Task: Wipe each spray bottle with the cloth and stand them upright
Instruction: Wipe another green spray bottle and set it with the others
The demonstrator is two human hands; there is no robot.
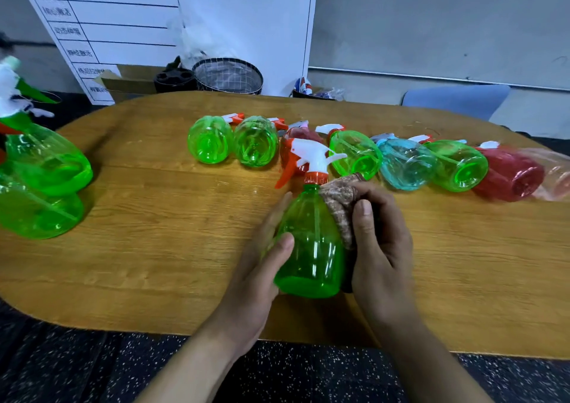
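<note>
Left hand: the left hand (262, 267) cups the near left side of a translucent green plastic spray bottle (311, 248), thumb laid across its front and fingers curled round behind it.
Right hand: the right hand (382, 242) grips a brown mottled cloth (342, 205) and presses it against the bottle's right shoulder.
Bottle in hand: held just above the near middle of the oval wooden table (154, 248), base toward the person, its white and orange trigger head (311, 159) pointing away.
Step in hand: wiping this bottle, as I judge it; it is not yet stood up.
Done so far: at the left edge two translucent green bottles (43, 186) seem to stand upright, likely the finished ones.
Left to do: beyond the hands a row of bottles lying on their sides (364, 156) waits, green, red and pale blue, bases toward the camera; about seven or eight.
Hard to make out: the far right end of the row is cut off and blurred, so the count is unsure; a red bottle (299, 139) is partly hidden behind the trigger head; the left pair is cropped and distorted.
Behind: a round wire mesh basket (228, 77) sits beyond the table.
</note>
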